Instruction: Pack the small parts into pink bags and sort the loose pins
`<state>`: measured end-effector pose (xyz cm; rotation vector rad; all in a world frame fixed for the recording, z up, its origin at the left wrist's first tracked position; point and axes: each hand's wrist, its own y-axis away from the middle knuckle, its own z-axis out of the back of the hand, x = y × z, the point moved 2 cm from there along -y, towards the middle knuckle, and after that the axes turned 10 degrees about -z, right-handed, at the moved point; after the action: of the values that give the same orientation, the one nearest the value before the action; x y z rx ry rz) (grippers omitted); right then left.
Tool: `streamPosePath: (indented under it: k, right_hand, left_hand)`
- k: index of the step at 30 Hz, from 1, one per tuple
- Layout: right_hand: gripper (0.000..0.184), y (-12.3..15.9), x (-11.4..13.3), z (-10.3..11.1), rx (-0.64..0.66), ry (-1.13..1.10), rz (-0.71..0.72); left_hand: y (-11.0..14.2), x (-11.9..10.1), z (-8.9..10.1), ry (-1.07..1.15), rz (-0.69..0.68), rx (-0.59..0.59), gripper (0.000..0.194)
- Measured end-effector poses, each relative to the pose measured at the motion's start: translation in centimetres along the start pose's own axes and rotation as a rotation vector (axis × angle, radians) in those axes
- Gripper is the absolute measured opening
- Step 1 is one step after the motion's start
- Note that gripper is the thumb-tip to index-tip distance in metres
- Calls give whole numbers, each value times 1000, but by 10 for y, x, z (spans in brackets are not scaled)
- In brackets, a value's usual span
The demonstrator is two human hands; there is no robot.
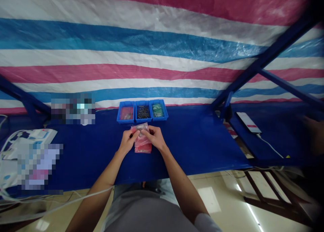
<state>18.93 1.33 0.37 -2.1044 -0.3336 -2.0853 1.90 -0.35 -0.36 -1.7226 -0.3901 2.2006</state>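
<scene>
Both hands meet at a small clear plastic bag with pink-red colouring [140,127], held above the blue table. My left hand [128,140] pinches its left side between thumb and fingers. On the other side my right hand [156,137] grips it the same way, thumb across the front. Under the hands lies a red packet [143,148]; whether it is part of the held bag I cannot tell. Just beyond stand three blue bins: the left bin [118,118] holds pink-red packets, the middle bin [143,120] dark screws, the right bin [165,114] green packets.
A blue table [197,140] spans the view, with a striped plastic sheet [152,39] behind. White packaging and cables [30,140] lie at the left. Blue metal struts [243,75] slant down at the right, near a phone [248,122] on its cable. Another person's hand [315,130] is at far right.
</scene>
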Motion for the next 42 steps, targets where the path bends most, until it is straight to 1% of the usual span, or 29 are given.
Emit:
streamPosePath:
  k: [4, 9, 12, 15, 18, 21, 24, 27, 31, 35, 39, 42]
  right_hand:
    - [44, -1, -1, 1, -9, -24, 3]
    - [44, -4, -7, 1, -27, -60, -3]
    - [43, -5, -9, 1, -22, -64, 11]
    - [45, -5, -8, 2, -22, -43, 11]
    - [45, -4, -7, 2, 11, -48, -8]
    - [41, -3, -5, 1, 50, -66, -7]
    - [39, -1, -2, 0, 38, 3, 17]
    - [40, 0, -1, 0, 24, 58, 38]
    - [40, 1, -2, -1, 69, 34, 27]
    - [37, 2, -4, -2, 102, 22, 15]
    - [41, 1, -4, -1, 70, 70, 30]
    - [45, 0, -2, 0, 41, 112, 40]
  left_hand:
    - [1, 5, 0, -6, -2, 1, 42]
    - [1, 7, -1, -31, -7, 51, 42]
    - [1, 5, -1, -57, -24, 62, 41]
    - [0, 4, -1, -75, -33, 59, 44]
    - [-1, 4, -1, -72, -35, 61, 45]
    - [-1, 5, 0, -55, -39, 53, 45]
    - [0, 5, 0, -41, -36, 44, 46]
    - [1, 5, 0, 7, -1, 11, 45]
    - [0, 3, 0, 80, 42, -37, 42]
    - [-2, -2, 0, 95, 48, -22, 42]
    - [-2, -4, -1, 99, 64, -5, 45]
    - [0, -2, -1, 105, 66, -14, 44]
